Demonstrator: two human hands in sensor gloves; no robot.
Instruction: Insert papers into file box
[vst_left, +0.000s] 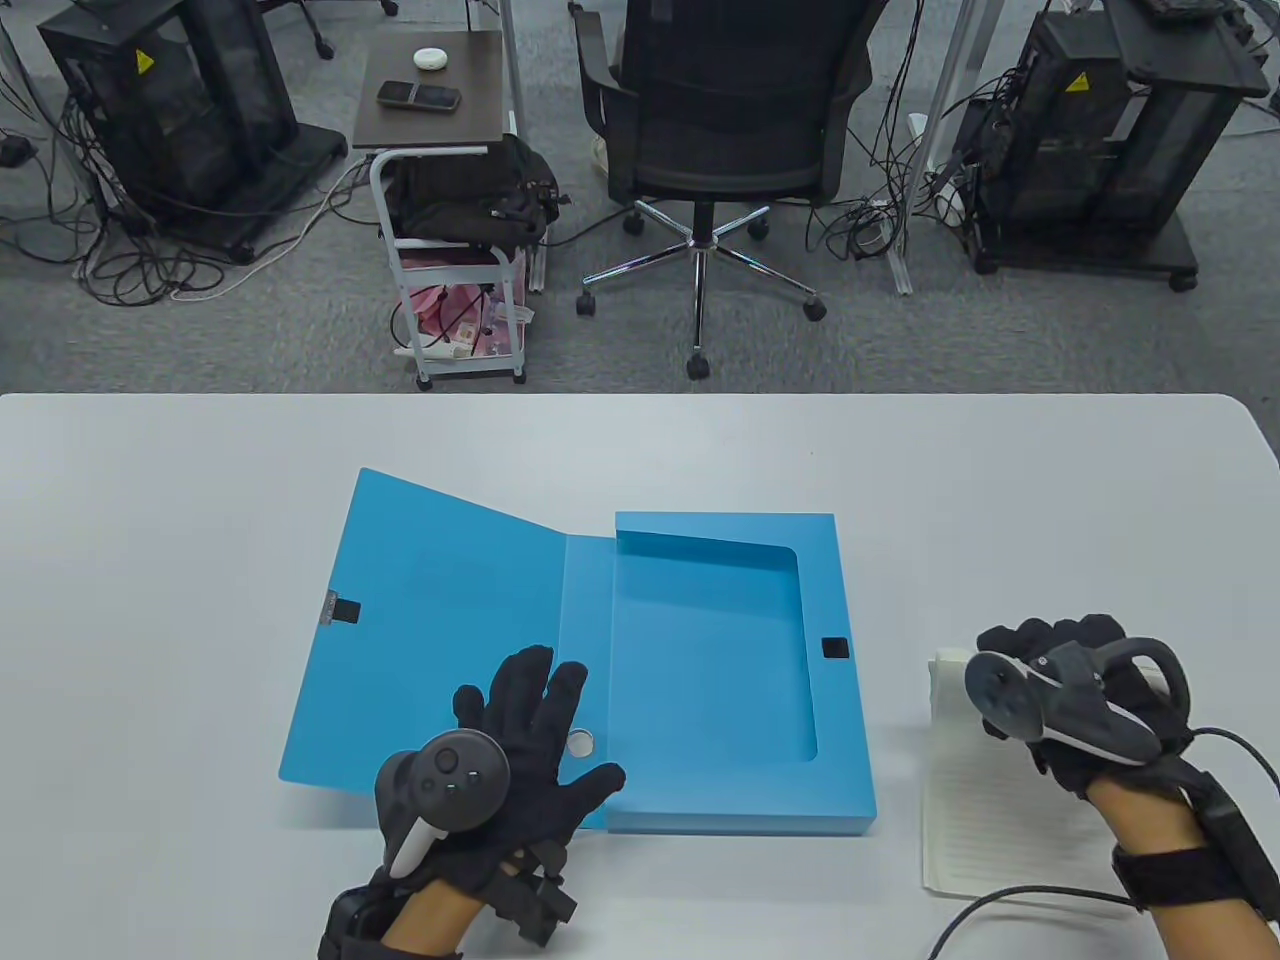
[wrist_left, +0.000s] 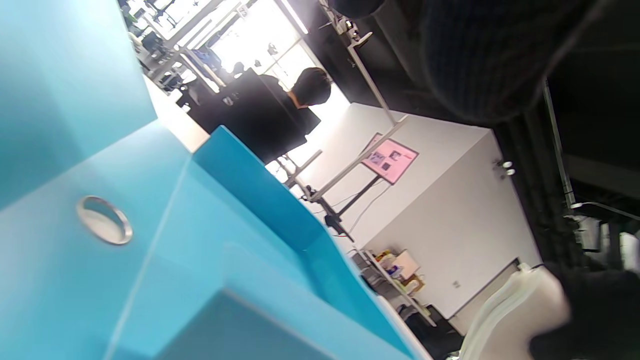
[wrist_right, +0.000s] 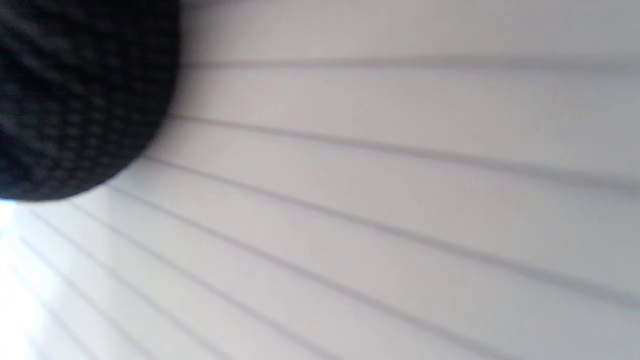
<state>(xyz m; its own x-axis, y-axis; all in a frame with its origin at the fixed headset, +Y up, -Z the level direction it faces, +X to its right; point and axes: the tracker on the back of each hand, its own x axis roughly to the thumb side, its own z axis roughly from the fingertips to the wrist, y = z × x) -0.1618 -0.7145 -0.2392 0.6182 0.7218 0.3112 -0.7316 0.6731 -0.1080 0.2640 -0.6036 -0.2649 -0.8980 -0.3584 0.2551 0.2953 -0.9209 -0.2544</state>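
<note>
A blue file box (vst_left: 842, 600) lies open in the middle of the table, its lid (vst_left: 440, 600) folded out to the left. The box's tray holds nothing. My left hand (vst_left: 530, 730) rests flat with fingers spread on the lid and spine, beside the metal finger ring (vst_left: 581, 742). The ring also shows in the left wrist view (wrist_left: 104, 220). A stack of lined papers (vst_left: 1000, 820) lies to the right of the box. My right hand (vst_left: 1060, 660) grips the stack's far edge, which curls up (wrist_left: 515, 310). The right wrist view shows the lined paper (wrist_right: 375, 200) very close.
The white table (vst_left: 150, 520) reaches across the whole view. Beyond its far edge stand an office chair (vst_left: 720, 130), a small cart (vst_left: 455, 250) and equipment racks on the floor. A cable (vst_left: 1010, 900) runs from my right wrist over the papers.
</note>
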